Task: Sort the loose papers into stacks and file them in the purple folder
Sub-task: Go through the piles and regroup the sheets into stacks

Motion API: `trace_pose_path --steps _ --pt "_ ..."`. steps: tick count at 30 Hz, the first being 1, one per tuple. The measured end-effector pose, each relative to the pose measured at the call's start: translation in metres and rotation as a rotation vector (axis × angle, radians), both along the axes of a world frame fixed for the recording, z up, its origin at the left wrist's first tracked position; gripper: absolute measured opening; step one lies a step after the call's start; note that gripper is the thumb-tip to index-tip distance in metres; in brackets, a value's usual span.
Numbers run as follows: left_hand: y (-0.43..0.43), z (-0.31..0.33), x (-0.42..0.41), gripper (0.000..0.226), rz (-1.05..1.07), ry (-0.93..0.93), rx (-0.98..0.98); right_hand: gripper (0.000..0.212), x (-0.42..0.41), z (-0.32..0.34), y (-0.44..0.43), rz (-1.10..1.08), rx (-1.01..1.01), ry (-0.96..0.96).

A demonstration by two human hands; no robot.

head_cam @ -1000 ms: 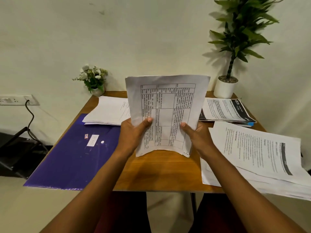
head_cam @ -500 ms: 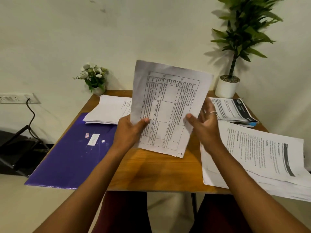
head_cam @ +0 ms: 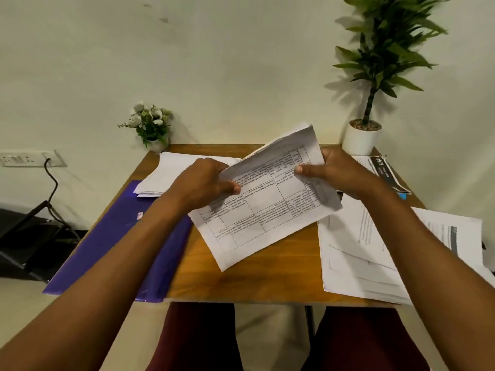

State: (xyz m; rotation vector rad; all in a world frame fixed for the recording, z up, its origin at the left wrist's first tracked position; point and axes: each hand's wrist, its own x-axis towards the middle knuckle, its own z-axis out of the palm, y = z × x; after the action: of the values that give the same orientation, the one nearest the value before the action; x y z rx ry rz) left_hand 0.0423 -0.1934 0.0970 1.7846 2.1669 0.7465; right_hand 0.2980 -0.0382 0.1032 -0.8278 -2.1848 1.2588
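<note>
- The wooden worktop (head_cam: 241, 285) fills the middle of your view, pushed up against a pale wall.
- The purple folder (head_cam: 107, 242) lies flat and closed along the worktop's left side. Its near corner hangs past the edge, and your left forearm crosses above it.
- A loose pile of printed pages (head_cam: 353, 258) spreads over the right side, fanned out unevenly and overhanging the near right edge.
- The sheaf of papers (head_cam: 267, 207) you hold sits above the middle of the worktop, turned slantwise. A printed table faces up and the near corner points toward you.
- A tall plant (head_cam: 375, 62) in a white pot stands at the back right corner.
- A white stack (head_cam: 171, 172) rests at the back left, its near edge overlapping the folder's far end.
- Dark-banded booklets (head_cam: 385, 172) lie at the back right, just in front of the pot.
- Your left hand (head_cam: 203, 180) grips the sheaf's left edge, thumb pressed on the top page and fingers curled underneath.
- Your right hand (head_cam: 337, 170) grips the far right end, thumb on top.
- A small flower pot (head_cam: 152, 127) stands at the back left corner.
</note>
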Motion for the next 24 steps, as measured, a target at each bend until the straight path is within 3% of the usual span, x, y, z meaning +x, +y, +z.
trace_pose_path --steps 5,6,8,10,12,17,21,24 --pt "-0.007 -0.004 -0.024 0.02 0.047 -0.074 0.104 0.036 0.012 -0.033 0.0 -0.13 -0.081 0.134" --pt "-0.01 -0.007 -0.03 0.018 0.075 -0.169 0.124 0.029 0.014 -0.039 0.001 -0.164 -0.111 0.17" --pt "-0.015 -0.016 -0.038 0.02 0.123 -0.539 0.157 0.013 0.017 -0.05 -0.001 -0.229 -0.14 0.226" --pt "-0.017 -0.028 -0.042 0.034 0.149 -0.891 0.183 0.01 0.017 -0.058 -0.004 -0.298 -0.185 0.304" --pt "-0.019 -0.04 -0.039 0.042 0.113 -1.038 0.194 0.011 0.015 -0.065 -0.008 -0.331 -0.244 0.379" --pt "-0.023 -0.058 -0.018 0.032 0.038 -0.98 0.275 0.023 0.004 -0.081 -0.022 -0.388 -0.29 0.434" --pt "-0.027 -0.057 -0.014 0.021 0.117 -0.957 0.433 0.029 0.002 -0.084 -0.032 -0.398 -0.304 0.489" --pt "-0.033 -0.075 -0.016 0.022 0.15 -0.971 0.376 0.027 0.002 -0.099 -0.041 -0.388 -0.328 0.477"
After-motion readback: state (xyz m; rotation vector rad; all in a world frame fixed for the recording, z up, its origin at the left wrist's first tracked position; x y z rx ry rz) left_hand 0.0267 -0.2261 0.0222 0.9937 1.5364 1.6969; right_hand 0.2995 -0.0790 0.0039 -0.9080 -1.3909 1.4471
